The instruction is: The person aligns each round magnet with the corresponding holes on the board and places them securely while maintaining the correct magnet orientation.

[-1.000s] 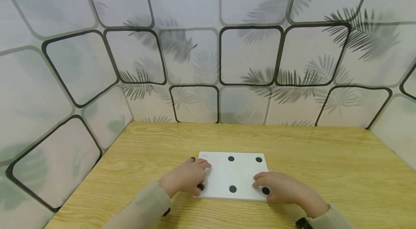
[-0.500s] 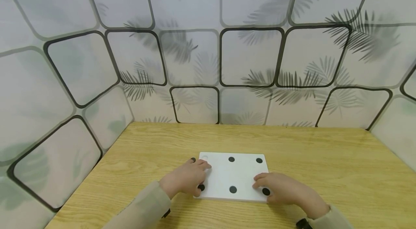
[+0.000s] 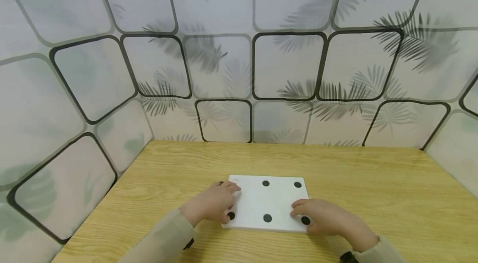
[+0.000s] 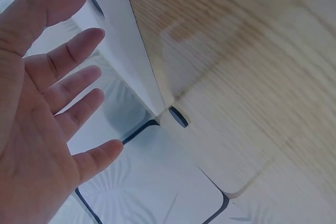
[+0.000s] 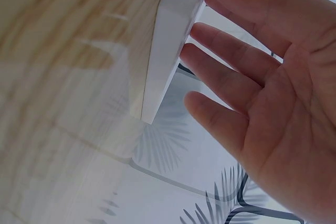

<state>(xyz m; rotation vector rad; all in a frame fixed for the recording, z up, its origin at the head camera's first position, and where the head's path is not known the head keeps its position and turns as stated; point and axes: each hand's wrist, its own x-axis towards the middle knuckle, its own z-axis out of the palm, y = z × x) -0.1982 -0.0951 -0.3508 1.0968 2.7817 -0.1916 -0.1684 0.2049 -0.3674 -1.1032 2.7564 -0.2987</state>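
Observation:
A white rectangular board lies flat on the wooden table, with black round discs along its long sides. At its far left corner is a pale circle. One loose black disc sits on the table just left of the board. My left hand is at the board's left side, its fingers spread and loosely bent, holding nothing. At the right side my right hand has its relaxed fingertips at the board's edge, near a corner disc; firm contact is hard to judge.
The wooden table runs back to a wall covering with a leaf-and-frame pattern, which also encloses the left and right sides. Dark straps show at the wrists beside the sleeves.
My left hand has drawn back slightly to the left, its fingers lifting a little. The right hand and the board have stayed where they were.

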